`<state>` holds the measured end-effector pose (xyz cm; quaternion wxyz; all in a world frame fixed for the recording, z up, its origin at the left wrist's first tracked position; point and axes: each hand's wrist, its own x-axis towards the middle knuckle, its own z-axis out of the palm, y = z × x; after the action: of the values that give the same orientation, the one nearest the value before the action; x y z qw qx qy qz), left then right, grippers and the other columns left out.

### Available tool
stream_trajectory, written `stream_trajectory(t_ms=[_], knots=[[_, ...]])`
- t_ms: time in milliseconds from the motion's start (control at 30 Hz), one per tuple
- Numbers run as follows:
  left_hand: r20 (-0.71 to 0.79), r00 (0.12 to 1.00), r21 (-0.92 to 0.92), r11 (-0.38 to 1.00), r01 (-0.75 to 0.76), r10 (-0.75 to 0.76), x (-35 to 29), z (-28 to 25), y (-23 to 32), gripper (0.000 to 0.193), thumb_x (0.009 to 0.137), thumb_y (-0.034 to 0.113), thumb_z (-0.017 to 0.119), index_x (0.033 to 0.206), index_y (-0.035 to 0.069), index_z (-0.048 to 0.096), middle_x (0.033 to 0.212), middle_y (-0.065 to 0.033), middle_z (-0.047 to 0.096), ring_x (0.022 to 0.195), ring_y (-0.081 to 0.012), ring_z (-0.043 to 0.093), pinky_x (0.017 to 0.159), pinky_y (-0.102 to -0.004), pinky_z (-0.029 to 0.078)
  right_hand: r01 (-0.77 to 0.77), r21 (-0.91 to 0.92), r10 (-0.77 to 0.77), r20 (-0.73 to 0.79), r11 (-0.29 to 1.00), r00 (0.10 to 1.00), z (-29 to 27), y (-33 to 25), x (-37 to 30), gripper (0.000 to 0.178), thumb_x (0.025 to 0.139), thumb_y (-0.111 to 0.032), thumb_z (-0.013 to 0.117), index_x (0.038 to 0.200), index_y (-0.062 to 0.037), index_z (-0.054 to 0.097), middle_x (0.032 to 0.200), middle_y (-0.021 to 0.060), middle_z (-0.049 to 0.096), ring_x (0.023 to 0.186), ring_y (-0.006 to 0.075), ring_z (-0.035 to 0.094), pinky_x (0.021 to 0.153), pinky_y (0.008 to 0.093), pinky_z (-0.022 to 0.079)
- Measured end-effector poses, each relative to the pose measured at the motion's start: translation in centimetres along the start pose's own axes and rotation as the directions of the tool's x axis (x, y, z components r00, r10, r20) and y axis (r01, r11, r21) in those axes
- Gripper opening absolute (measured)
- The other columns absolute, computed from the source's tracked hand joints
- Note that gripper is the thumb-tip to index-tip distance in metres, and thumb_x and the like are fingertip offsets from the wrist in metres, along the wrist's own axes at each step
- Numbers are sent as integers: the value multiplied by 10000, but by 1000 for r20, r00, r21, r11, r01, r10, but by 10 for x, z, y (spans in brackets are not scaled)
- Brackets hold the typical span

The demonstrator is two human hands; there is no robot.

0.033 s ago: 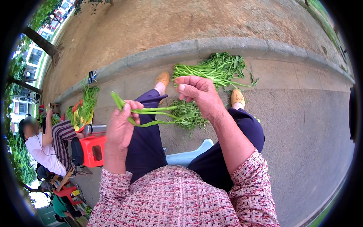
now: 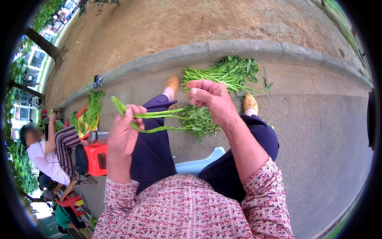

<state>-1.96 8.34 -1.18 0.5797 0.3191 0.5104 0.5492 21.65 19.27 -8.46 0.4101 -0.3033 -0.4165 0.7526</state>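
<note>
My left hand (image 2: 124,133) is closed around a few long green vegetable stems (image 2: 161,115). Their thick pale ends stick out past the fingertips to the left, and their thin ends extend right over a small heap of plucked leaves (image 2: 202,122) on the ground. To the right, my right hand (image 2: 215,102) has its thumb and forefinger drawn together and the other fingers curled. Whatever lies in that pinch, if anything, is too small to make out. A larger bundle of leafy stems (image 2: 223,75) lies beyond my right hand, near the kerb.
Between my legs is a light blue plastic stool (image 2: 203,161). A stone kerb (image 2: 175,53) curves across the far side. At left, a person (image 2: 47,155) sits near a red stool (image 2: 96,159), a metal flask (image 2: 99,136) and another pile of greens (image 2: 94,109).
My left hand has shifted slightly left with the stems, drawing them away from my right hand. The right hand has barely moved.
</note>
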Motion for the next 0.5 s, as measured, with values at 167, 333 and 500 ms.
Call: stream_trajectory(t_ms=[167,333,500], knots=[[-35,999,-179,983,-48,42,-11,-21,29,187,960,244,495,993,69,551,1052,-92,575,796,-118,551,720,-327,457,-9,19,11,-115,1000,993,-1,-3,2,260,820,-137,634,1031,15,643,787,5,640,646,69,548,581,212,411],[-116,990,-192,977,-98,77,-20,-45,43,187,958,260,500,993,82,544,1054,-89,579,801,-124,513,707,-329,431,-23,11,24,-107,1000,994,-1,-3,3,254,849,-147,634,1049,9,631,817,24,653,648,55,559,583,187,414],[-121,989,-226,967,-115,89,-26,-65,52,183,963,251,489,1003,81,541,1059,-96,587,802,-146,523,708,-347,434,-38,-5,37,-128,999,991,-2,0,5,263,831,-162,632,1037,1,642,812,23,652,654,67,557,589,205,417]])
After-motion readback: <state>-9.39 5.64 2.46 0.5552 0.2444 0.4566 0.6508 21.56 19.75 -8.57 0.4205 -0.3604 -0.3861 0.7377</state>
